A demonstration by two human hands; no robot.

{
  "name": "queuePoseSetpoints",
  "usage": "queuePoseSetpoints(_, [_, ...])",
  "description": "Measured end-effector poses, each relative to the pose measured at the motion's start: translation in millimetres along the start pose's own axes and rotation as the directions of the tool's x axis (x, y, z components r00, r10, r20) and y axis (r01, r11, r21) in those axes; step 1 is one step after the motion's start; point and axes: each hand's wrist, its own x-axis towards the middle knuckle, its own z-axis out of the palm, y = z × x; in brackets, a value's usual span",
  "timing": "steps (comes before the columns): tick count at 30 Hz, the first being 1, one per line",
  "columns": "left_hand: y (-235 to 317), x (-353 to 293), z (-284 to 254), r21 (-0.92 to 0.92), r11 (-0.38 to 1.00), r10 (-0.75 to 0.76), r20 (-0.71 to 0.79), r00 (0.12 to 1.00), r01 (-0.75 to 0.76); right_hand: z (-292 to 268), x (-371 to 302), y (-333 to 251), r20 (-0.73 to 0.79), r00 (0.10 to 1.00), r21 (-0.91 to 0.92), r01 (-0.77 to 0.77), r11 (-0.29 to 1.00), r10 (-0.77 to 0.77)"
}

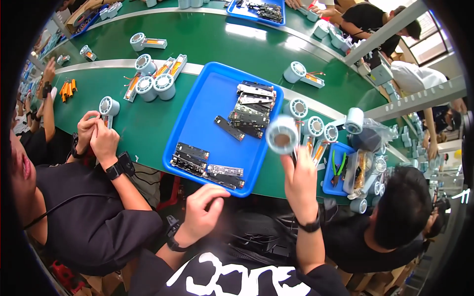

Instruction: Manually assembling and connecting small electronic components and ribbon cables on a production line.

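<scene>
My right hand (pixel 302 185) is closed around the handle of a pale blue handheld fan (pixel 283 135), whose round head is tipped up and slightly blurred. Its handle is mostly hidden by my fingers. My left hand (pixel 201 213) hovers by the near edge of a blue tray (pixel 190 106), its fingers loosely bent and nothing visible between finger and thumb. Inside the tray lie black circuit boards (pixel 249 111), stacked at the right, with another pile (pixel 190 159) in the near left corner and one loose board (pixel 229 128) between them.
More unfinished fans (pixel 314 126) lie right of the tray, and others (pixel 155 86) behind its left side. A small blue tray (pixel 326 185) holds green-handled pliers (pixel 338 167). At left, a co-worker's hands (pixel 101 135) hold a fan. Another person (pixel 390 222) sits at right.
</scene>
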Motion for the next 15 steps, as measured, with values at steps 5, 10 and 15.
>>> queuePoseSetpoints(5, [4, 2, -19, -0.002, 0.999, 0.038, -0.072, 0.997, -0.039, 51, 180, -15, -0.130, 0.959, -0.144, 0.232, 0.962, -0.251])
queuePoseSetpoints(10, [11, -13, -46, 0.164, 0.982, 0.131, -0.209, 0.969, -0.097, 121, 330, 66, -0.058, 0.986, -0.438, 0.118, 0.891, -0.158])
queuePoseSetpoints(15, [-16, -58, -81, 0.072, 0.997, 0.022, -0.514, 0.858, 0.017, 162, 360, 99, -0.013, 1.000, -0.542, 0.004, 0.841, -0.013])
